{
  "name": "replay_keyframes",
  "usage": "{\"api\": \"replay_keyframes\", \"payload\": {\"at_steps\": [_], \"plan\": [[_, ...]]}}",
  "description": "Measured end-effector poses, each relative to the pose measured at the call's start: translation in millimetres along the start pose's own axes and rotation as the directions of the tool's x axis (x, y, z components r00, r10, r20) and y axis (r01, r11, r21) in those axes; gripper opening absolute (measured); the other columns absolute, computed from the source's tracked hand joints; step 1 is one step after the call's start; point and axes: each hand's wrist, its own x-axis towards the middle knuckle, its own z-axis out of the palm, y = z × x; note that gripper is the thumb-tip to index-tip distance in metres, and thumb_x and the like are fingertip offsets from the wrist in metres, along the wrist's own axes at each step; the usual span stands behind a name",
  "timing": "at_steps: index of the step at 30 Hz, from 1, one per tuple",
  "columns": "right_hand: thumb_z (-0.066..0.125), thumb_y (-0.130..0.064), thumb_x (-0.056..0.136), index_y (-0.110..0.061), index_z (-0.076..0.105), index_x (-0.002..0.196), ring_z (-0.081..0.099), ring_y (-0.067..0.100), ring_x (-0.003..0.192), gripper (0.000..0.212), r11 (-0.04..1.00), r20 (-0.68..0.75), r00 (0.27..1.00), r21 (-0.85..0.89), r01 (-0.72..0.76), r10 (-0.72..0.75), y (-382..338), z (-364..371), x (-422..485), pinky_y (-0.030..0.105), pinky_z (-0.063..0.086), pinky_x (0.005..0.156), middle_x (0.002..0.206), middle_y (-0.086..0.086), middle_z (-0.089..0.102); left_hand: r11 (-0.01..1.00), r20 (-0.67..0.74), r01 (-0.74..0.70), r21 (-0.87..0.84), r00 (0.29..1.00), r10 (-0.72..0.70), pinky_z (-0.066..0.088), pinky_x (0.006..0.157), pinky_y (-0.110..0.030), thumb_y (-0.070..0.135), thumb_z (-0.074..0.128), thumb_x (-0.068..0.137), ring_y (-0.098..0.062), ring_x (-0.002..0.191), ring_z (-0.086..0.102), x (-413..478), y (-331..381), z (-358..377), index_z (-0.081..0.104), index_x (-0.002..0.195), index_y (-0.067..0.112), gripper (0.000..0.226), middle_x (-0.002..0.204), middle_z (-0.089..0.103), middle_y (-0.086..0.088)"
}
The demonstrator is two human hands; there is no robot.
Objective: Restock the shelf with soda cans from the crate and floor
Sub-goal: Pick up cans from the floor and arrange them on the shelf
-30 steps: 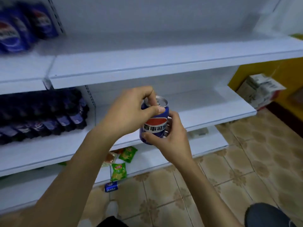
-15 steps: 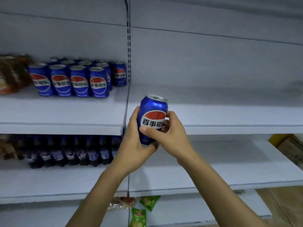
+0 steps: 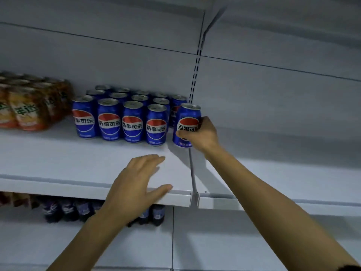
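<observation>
Right hand [image 3: 203, 134] wraps its fingers and thumb around a blue soda can [image 3: 187, 125], holding it upright at the right end of the front row of cans. The can's base sits at or just above the white shelf [image 3: 58, 163]; contact with the surface cannot be confirmed. Just to its left stands a block of matching blue cans [image 3: 121, 116], several rows deep, labels facing forward. Left hand [image 3: 139, 184] is flat and relaxed, fingers straight and slightly spread, hovering over or resting on the shelf's front edge, holding nothing. Farther left on the same shelf stand orange cans [image 3: 29, 108], blurred. On the shelf below, dark bottles [image 3: 64, 210] stand in a row, partly hidden behind the left wrist.
</observation>
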Motion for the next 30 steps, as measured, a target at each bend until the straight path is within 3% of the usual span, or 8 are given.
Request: {"api": "replay_keyframes", "payload": {"at_steps": [3,7,12,15,20,23,26,30], "plan": [[0.085,-0.026,0.068,-0.009,0.045,0.127,0.057,0.023,0.116,0.074,0.999,-0.020,0.999,-0.012,-0.046,0.046,8,16,33,0.029,0.048,0.090,0.129,0.007,0.057,0.974,0.109,-0.142,0.177,0.986,0.124,0.049,0.086,-0.030,0.070,0.043,0.075,-0.008,0.113,0.048,-1,-13,4,0.067,0.115,0.024,0.065,0.121,0.065,0.003],[0.085,-0.024,0.068,-0.006,0.045,0.126,0.057,0.026,0.116,0.073,1.000,-0.030,0.999,0.001,-0.022,0.022,19,38,57,0.029,0.047,0.090,0.129,0.011,0.058,0.939,0.193,-0.229,0.257,0.964,0.183,0.052,0.080,-0.028,0.072,0.038,0.073,-0.014,0.105,0.064,13,-10,0,0.068,0.113,0.027,0.067,0.118,0.066,0.005],[0.085,-0.015,0.067,-0.004,0.040,0.128,0.056,0.028,0.116,0.076,1.000,-0.021,1.000,-0.001,0.018,-0.018,29,55,63,0.027,0.044,0.086,0.129,0.012,0.056,0.949,0.372,-0.214,0.230,0.921,0.118,0.022,0.108,-0.024,0.075,0.048,0.078,-0.007,0.138,0.024,28,-11,-4,0.031,0.146,0.036,0.080,0.152,0.027,0.015],[0.085,-0.014,0.065,-0.006,0.039,0.129,0.057,0.026,0.114,0.079,0.998,-0.049,0.998,-0.040,0.038,-0.040,35,59,56,0.024,0.041,0.082,0.127,0.010,0.058,0.950,0.359,-0.243,0.195,0.919,0.162,0.022,0.107,-0.022,0.083,0.031,0.066,-0.005,0.136,0.024,30,-16,-2,0.031,0.145,0.038,0.091,0.151,0.028,0.017],[0.083,-0.017,0.070,-0.006,0.039,0.130,0.056,0.030,0.117,0.075,0.993,-0.079,0.997,-0.115,0.014,-0.023,30,62,65,0.028,0.042,0.085,0.129,0.011,0.058,0.962,0.370,-0.253,0.103,0.907,0.199,0.025,0.105,-0.022,0.078,0.037,0.072,-0.005,0.134,0.028,31,-20,3,0.032,0.145,0.038,0.083,0.148,0.032,0.018],[0.084,-0.019,0.069,-0.006,0.036,0.132,0.054,0.031,0.120,0.080,0.985,-0.039,0.999,-0.169,-0.016,0.010,22,59,66,0.035,0.045,0.092,0.131,0.012,0.055,0.964,0.356,-0.251,0.090,0.912,0.204,0.024,0.103,-0.020,0.080,0.018,0.060,-0.003,0.133,0.028,28,-22,4,0.037,0.142,0.039,0.093,0.147,0.035,0.019],[0.083,-0.030,0.072,-0.008,0.032,0.138,0.052,0.031,0.123,0.086,0.975,0.037,0.998,-0.221,-0.037,0.046,13,47,50,0.034,0.044,0.093,0.136,0.013,0.050,0.964,0.332,-0.261,0.050,0.915,0.231,0.024,0.098,-0.019,0.077,0.020,0.063,-0.006,0.130,0.033,26,-20,5,0.043,0.140,0.037,0.089,0.143,0.041,0.017],[0.069,-0.023,0.085,-0.007,0.054,0.123,0.057,0.027,0.113,0.044,0.956,0.191,0.981,-0.280,0.083,-0.029,-10,14,-5,0.031,0.045,0.089,0.121,0.011,0.060,0.963,0.255,-0.241,-0.119,0.930,0.264,0.036,0.099,-0.021,0.069,0.040,0.074,-0.002,0.122,0.040,7,1,7,0.056,0.128,0.033,0.067,0.130,0.053,0.017]]}}
